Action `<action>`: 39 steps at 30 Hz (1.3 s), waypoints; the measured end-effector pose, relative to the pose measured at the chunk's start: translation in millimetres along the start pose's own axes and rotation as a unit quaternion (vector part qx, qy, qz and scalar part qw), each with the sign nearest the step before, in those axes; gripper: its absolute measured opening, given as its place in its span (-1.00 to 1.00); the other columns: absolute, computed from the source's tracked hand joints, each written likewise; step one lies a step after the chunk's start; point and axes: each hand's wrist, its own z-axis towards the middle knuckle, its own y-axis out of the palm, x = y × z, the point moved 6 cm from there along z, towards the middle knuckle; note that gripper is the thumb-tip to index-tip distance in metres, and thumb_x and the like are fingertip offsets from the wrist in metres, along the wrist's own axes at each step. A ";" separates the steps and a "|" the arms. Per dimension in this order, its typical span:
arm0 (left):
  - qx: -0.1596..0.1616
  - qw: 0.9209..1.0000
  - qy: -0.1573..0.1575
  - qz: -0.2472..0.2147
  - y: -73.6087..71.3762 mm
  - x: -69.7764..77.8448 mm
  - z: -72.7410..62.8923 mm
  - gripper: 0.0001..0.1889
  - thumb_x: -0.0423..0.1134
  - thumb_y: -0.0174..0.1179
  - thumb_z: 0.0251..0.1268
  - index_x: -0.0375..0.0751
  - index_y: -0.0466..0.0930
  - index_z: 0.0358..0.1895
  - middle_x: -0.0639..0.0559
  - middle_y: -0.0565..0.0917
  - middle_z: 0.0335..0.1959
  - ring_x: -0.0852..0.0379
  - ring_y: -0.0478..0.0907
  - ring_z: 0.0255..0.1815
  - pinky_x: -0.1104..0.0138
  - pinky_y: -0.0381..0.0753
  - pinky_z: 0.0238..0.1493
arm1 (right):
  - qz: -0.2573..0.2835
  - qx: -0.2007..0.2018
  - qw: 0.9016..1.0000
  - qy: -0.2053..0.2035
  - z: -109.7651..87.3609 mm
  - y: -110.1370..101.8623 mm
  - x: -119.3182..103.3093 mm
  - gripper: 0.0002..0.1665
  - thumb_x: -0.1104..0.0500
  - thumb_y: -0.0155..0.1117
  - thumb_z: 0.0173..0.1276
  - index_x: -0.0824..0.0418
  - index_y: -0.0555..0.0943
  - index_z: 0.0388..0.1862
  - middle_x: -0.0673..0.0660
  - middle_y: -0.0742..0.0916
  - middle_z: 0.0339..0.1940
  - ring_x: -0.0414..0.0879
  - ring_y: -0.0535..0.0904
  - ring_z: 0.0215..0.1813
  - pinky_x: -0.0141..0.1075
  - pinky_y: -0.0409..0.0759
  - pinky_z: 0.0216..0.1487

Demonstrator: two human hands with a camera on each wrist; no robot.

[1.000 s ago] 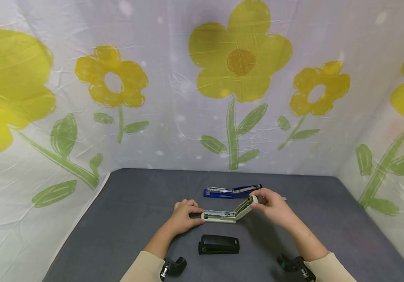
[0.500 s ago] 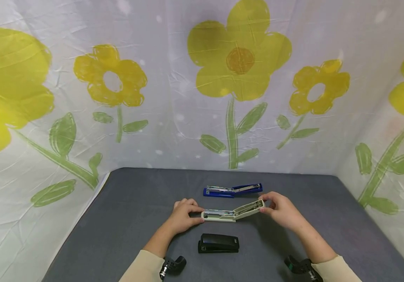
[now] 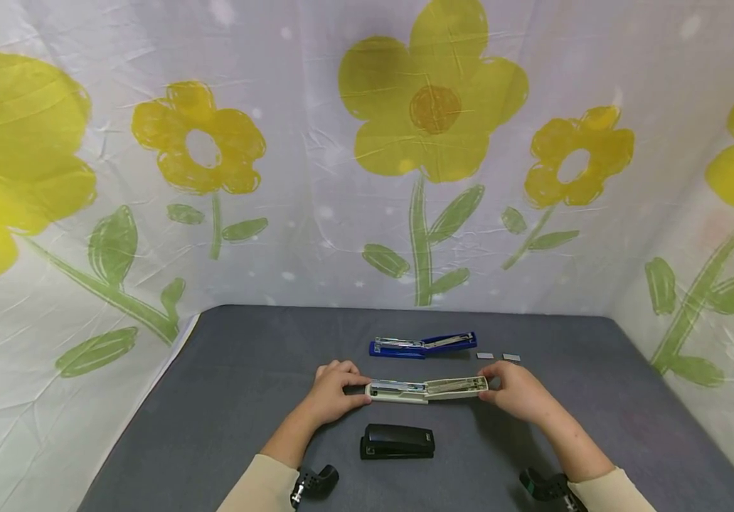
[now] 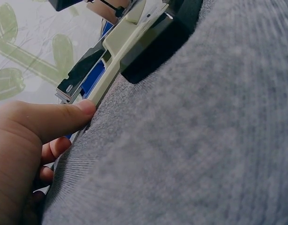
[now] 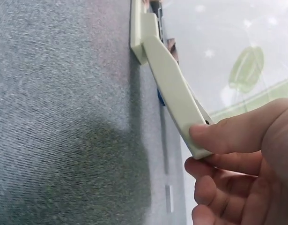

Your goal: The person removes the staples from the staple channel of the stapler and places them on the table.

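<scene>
A cream stapler (image 3: pixel 399 392) lies opened out on the grey table, its top arm (image 5: pixel 174 93) swung back to the right. My left hand (image 3: pixel 335 393) pinches the left end of its base between thumb and fingers. With thumb and fingertips my right hand (image 3: pixel 513 390) grips the far end of the top arm, which slants up from the hinge in the right wrist view. Behind it is a blue stapler (image 3: pixel 421 346), also opened out. A black stapler (image 3: pixel 397 441) lies in front, its top folded down over its base.
Two small strips of staples (image 3: pixel 485 355) lie behind my right hand, right of the blue stapler. The grey table (image 3: pixel 245 355) meets a flower-printed cloth (image 3: pixel 316 213) at the back and sides.
My right hand has moved right and down, swinging the cream stapler's top arm lower and nearly flat. The staple strips now show behind that hand. The left hand holds still.
</scene>
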 end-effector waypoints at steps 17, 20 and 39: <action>-0.006 1.000 -0.007 0.002 -1.7 0.7 -1.1 -0.67 -0.08 0.50 0.22 -0.04 0.83 0.03 0.24 0.53 -0.23 0.25 0.28 -0.26 0.09 0.22 -0.01 | 0.037 0.019 0.999 -0.006 -2.9 -6.9 -4.2 -0.51 0.16 0.42 0.41 0.39 0.63 0.23 0.31 0.67 0.08 -0.06 0.61 -0.22 -0.13 0.59 -0.25; -0.006 1.000 -0.006 0.002 -2.0 0.9 -1.5 -0.67 -0.07 0.50 0.22 -0.04 0.83 0.03 0.24 0.53 -0.23 0.25 0.28 -0.26 0.09 0.22 0.00 | 0.052 0.032 0.998 0.002 -2.0 -9.5 -7.3 -0.55 0.16 0.40 0.43 0.35 0.64 0.22 0.29 0.65 0.12 -0.10 0.60 -0.27 -0.17 0.57 -0.31; -0.004 1.000 -0.007 0.002 0.0 -1.1 0.6 -0.68 -0.07 0.50 0.22 0.01 0.83 0.03 0.27 0.54 -0.21 0.26 0.30 -0.24 0.09 0.23 0.02 | 0.091 0.012 0.994 -0.057 20.6 17.4 -57.1 -0.65 0.17 0.38 0.46 0.30 0.70 0.13 0.17 0.73 -0.02 -0.14 0.44 -0.51 -0.25 0.45 -0.49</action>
